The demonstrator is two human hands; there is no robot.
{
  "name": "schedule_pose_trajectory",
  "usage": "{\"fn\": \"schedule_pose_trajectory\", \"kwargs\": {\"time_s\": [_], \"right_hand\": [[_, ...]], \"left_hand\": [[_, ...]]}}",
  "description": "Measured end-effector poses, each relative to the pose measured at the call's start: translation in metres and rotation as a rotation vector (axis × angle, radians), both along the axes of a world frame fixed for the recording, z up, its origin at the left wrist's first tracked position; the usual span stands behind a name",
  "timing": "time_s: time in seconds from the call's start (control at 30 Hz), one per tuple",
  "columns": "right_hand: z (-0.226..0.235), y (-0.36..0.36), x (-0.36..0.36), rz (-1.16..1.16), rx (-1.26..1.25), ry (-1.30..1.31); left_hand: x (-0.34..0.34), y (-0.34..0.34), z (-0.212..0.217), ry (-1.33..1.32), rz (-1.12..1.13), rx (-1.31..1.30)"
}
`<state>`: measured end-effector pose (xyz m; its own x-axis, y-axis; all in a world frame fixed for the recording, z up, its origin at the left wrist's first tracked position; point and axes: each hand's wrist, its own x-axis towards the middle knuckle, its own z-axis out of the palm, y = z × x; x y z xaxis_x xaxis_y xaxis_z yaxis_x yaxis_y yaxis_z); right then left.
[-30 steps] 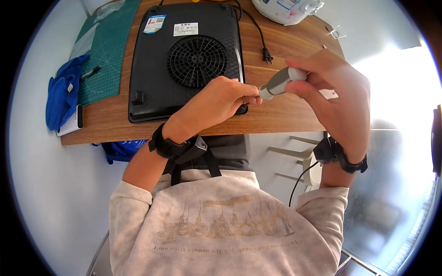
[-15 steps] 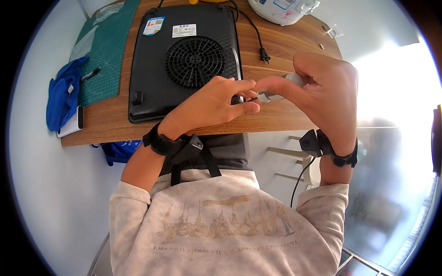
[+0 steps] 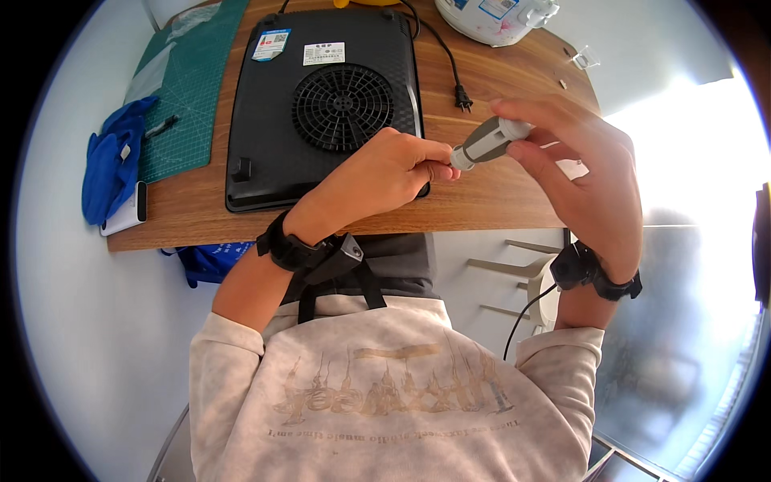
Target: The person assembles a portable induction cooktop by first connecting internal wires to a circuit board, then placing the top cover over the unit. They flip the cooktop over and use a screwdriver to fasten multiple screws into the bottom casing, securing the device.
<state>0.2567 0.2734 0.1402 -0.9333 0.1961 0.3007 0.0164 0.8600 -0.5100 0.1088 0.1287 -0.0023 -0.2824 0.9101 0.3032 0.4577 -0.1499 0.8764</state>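
A screwdriver (image 3: 487, 141) with a thick grey-and-white handle is held slanted above the table's front edge. My right hand (image 3: 582, 153) pinches the back end of the handle between thumb and fingers. At its front end, my left hand (image 3: 397, 165) is closed, fingertips around the tip, which they hide. Just beyond my left hand lies a black induction cooker (image 3: 265, 120) with its underside up, showing a round fan grille (image 3: 343, 107), stickers and a small foot.
The cooker's power cord ends in a plug (image 3: 463, 100) on the wooden table (image 3: 514, 205). A white pot-like appliance (image 3: 490, 20) stands at the back right. On the left are a green cutting mat (image 3: 189, 112), blue cloth (image 3: 112, 165) and a white box (image 3: 128, 213).
My right hand has shifted right and back along the handle, baring more of the screwdriver. My left fingers have curled closer around its front end.
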Motion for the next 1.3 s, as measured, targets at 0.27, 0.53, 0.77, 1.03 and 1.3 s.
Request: {"fn": "schedule_pose_trajectory", "kwargs": {"time_s": [0.27, 0.53, 0.77, 1.03, 1.3], "right_hand": [[0.004, -0.006, -0.012, -0.060, 0.267, -0.035], [-0.009, -0.012, -0.019, -0.145, 0.430, 0.065], [-0.012, -0.009, -0.013, -0.100, 0.263, 0.194], [0.001, -0.006, -0.005, -0.040, 0.226, 0.003], [-0.005, -0.021, -0.012, -0.141, 0.430, 0.054]], "left_hand": [[-0.001, -0.008, 0.010, 0.092, -0.021, -0.071], [0.001, -0.007, 0.018, -0.010, 0.013, -0.090], [0.002, -0.003, 0.013, -0.050, 0.033, 0.000], [0.002, -0.007, 0.015, 0.076, -0.010, -0.103], [-0.001, -0.008, 0.010, 0.089, -0.006, -0.046]]}}
